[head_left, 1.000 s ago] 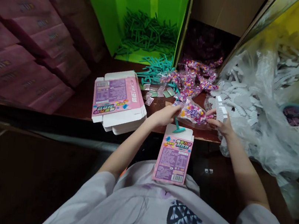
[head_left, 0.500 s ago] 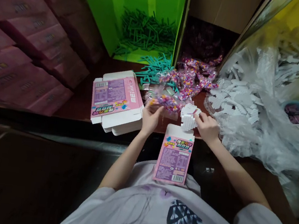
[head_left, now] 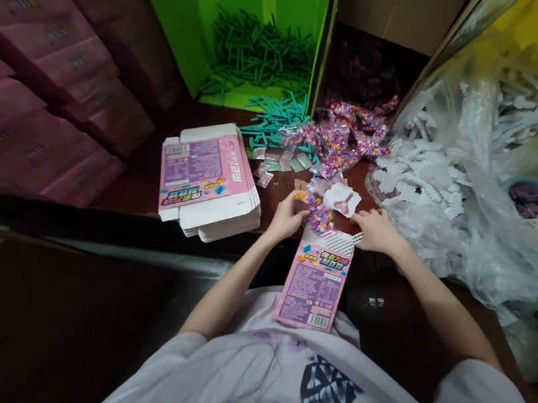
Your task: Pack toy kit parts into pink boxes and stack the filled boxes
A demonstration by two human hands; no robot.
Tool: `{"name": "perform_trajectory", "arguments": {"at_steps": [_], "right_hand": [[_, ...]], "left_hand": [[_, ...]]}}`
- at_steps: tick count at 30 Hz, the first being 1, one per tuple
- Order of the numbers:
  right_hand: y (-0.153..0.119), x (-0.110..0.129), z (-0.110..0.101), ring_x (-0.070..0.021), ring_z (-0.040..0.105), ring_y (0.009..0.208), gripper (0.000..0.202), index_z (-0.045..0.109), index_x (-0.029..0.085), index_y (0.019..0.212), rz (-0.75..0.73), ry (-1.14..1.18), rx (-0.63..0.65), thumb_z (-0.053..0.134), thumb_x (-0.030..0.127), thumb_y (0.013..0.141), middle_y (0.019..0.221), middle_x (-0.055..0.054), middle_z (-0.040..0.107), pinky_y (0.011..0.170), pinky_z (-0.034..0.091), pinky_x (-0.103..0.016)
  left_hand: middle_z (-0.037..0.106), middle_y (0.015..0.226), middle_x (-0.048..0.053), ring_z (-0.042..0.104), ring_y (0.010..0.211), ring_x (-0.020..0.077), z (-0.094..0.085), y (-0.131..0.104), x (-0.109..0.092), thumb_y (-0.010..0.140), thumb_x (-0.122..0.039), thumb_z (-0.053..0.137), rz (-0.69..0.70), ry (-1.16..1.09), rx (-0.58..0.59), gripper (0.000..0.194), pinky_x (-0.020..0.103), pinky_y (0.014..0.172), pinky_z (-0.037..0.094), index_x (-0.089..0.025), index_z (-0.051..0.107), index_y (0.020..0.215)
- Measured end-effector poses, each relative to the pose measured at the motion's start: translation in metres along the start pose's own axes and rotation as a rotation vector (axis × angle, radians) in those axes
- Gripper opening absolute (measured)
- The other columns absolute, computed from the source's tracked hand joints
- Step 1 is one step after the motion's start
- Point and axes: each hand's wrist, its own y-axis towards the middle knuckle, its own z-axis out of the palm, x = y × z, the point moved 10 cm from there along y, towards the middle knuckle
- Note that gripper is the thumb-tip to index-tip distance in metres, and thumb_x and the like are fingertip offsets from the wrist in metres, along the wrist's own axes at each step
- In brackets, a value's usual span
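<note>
My left hand (head_left: 289,218) pinches a clear bag of colourful beads (head_left: 321,217), held over the open top of a pink and purple box (head_left: 314,288). The box stands upright against my shirt with its printed back up. My right hand (head_left: 376,232) has its fingers closed on the edge of a white pegboard (head_left: 341,242), which is tilted at the box's mouth. I cannot tell how far the board reaches inside. White picture cards (head_left: 343,200) lie just beyond the bead bag, close to my right fingertips.
Flat pink cartons (head_left: 203,165) lie stacked at left. Teal sticks (head_left: 275,122), small sachets (head_left: 285,161) and more bead bags (head_left: 342,138) lie behind. White pegboards (head_left: 421,177) fill a plastic bag at right. Pink boxes (head_left: 51,68) are piled far left.
The bead bag has moved right and nearer the box. The white pegboard has come down from beside the cards to the box's opening. The cards now lie apart from my right hand's board.
</note>
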Motion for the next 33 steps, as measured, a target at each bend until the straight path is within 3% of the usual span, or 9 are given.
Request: {"name": "perform_trajectory", "arguments": {"at_steps": [2, 5, 8, 10, 16, 20, 23, 29, 33], "right_hand": [[-0.005, -0.022, 0.010, -0.0256, 0.062, 0.084, 0.045, 0.068, 0.016, 0.098, 0.072, 0.217, 0.141, 0.079, 0.045, 0.065, 0.092, -0.010, 0.071, 0.078, 0.044, -0.036], [-0.007, -0.019, 0.002, -0.0211, 0.065, 0.086, 0.039, 0.070, 0.018, 0.098, -0.063, 0.540, 0.201, 0.077, 0.043, 0.069, 0.094, -0.005, 0.072, 0.076, 0.046, -0.029], [-0.004, 0.002, -0.010, -0.0196, 0.066, 0.091, 0.024, 0.073, 0.019, 0.095, -0.193, 0.735, 0.177, 0.063, 0.037, 0.082, 0.097, -0.004, 0.073, 0.083, 0.047, -0.030], [0.004, 0.009, -0.007, -0.0192, 0.067, 0.087, 0.019, 0.074, 0.020, 0.090, -0.151, 0.799, 0.132, 0.065, 0.031, 0.078, 0.092, -0.004, 0.074, 0.081, 0.048, -0.030], [0.009, 0.006, 0.025, -0.0167, 0.062, 0.071, 0.022, 0.068, 0.016, 0.076, 0.140, 0.910, -0.098, 0.079, 0.021, 0.058, 0.076, -0.001, 0.070, 0.067, 0.046, -0.027], [-0.011, 0.003, 0.039, -0.0150, 0.058, 0.065, 0.014, 0.071, 0.017, 0.074, 0.206, 0.976, -0.138, 0.076, 0.028, 0.067, 0.073, -0.002, 0.069, 0.066, 0.043, -0.028], [-0.017, 0.010, 0.040, -0.0172, 0.059, 0.075, 0.008, 0.075, 0.020, 0.076, 0.166, 0.869, -0.107, 0.074, 0.027, 0.073, 0.075, -0.003, 0.068, 0.080, 0.043, -0.034], [-0.006, 0.028, 0.039, -0.0195, 0.055, 0.095, 0.015, 0.077, 0.026, 0.080, 0.054, 0.590, -0.004, 0.065, 0.032, 0.086, 0.085, -0.003, 0.065, 0.108, 0.023, -0.049], [-0.025, 0.031, 0.020, -0.0232, 0.050, 0.102, 0.033, 0.074, 0.025, 0.075, 0.139, 0.531, -0.367, 0.051, 0.038, 0.094, 0.103, -0.004, 0.069, 0.104, 0.025, -0.051]], "left_hand": [[0.069, 0.085, 0.002, 0.067, 0.082, 0.0188, 0.008, -0.002, 0.001, 0.068, -0.007, 0.064, -0.016, 0.044, 0.082, 0.038, 0.032, 0.080, 0.051, -0.016, 0.060, 0.104], [0.069, 0.085, 0.002, 0.066, 0.080, 0.0186, 0.014, -0.002, 0.002, 0.067, -0.006, 0.065, -0.021, 0.058, 0.115, 0.041, 0.031, 0.079, 0.052, -0.016, 0.061, 0.107], [0.068, 0.087, 0.003, 0.066, 0.080, 0.0180, 0.002, 0.002, 0.002, 0.069, -0.008, 0.064, -0.007, 0.024, -0.044, 0.041, 0.031, 0.078, 0.053, -0.016, 0.059, 0.109], [0.067, 0.088, 0.003, 0.066, 0.080, 0.0174, -0.004, 0.003, -0.002, 0.071, -0.010, 0.063, 0.024, -0.002, -0.109, 0.044, 0.030, 0.076, 0.053, -0.017, 0.056, 0.113], [0.066, 0.078, 0.000, 0.064, 0.069, 0.0154, 0.011, -0.008, -0.019, 0.072, -0.010, 0.062, 0.096, 0.087, 0.145, 0.075, 0.029, 0.072, 0.052, -0.018, 0.033, 0.141], [0.067, 0.079, 0.001, 0.063, 0.069, 0.0144, 0.028, -0.022, -0.022, 0.076, -0.014, 0.059, 0.066, 0.131, 0.411, 0.056, 0.026, 0.069, 0.049, -0.017, 0.046, 0.130], [0.066, 0.074, 0.000, 0.058, 0.063, 0.0127, 0.040, -0.030, -0.023, 0.082, -0.028, 0.060, 0.070, 0.262, 0.548, 0.036, 0.023, 0.062, 0.043, -0.017, 0.058, 0.117], [0.067, 0.080, 0.004, 0.059, 0.071, 0.0158, 0.041, -0.038, -0.013, 0.090, -0.039, 0.051, 0.099, 0.514, 0.452, 0.031, 0.029, 0.072, 0.041, -0.018, 0.069, 0.075], [0.066, 0.097, 0.006, 0.056, 0.092, 0.0203, 0.042, -0.065, -0.017, 0.095, -0.040, 0.040, 0.219, 0.498, 0.388, 0.048, 0.041, 0.097, 0.034, -0.019, 0.066, 0.060]]}}
